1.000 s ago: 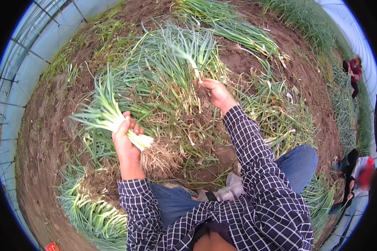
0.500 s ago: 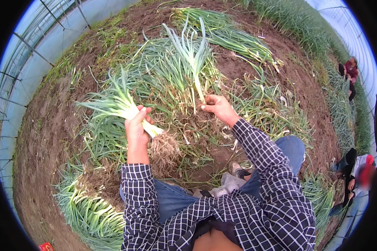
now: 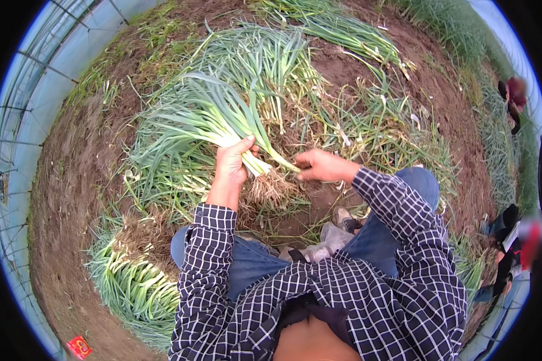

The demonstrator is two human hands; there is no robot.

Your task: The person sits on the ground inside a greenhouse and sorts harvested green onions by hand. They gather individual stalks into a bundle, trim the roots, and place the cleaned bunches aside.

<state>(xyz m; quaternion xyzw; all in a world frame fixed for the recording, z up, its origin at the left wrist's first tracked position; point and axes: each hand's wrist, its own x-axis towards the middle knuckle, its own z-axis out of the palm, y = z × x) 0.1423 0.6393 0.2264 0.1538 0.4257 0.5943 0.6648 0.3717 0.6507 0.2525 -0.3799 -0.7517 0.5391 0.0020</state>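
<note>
Smooth, waxy green onion leaves [image 3: 205, 120] end in stringy, matt roots [image 3: 271, 186]. Crumbly brown soil [image 3: 72, 198] surrounds them. The checked shirt sleeve [image 3: 397, 210] is woven cloth.

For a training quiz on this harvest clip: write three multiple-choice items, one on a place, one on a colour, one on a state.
1. Where does the tidy pile of pulled green onions lie?
A. at the person's left
B. on the lap
C. behind the right shoulder

2. What colour is the small packet on the soil?
A. blue
B. red
C. white

3. How is the left hand?
A. open and idle
B. flat on the soil
C. closed around a bunch of green onions

Answers: 1 A, it lies lower left beside the left knee. 2 B, it shows red on brown earth. 3 C, fingers wrap the stalks above the roots.
</note>
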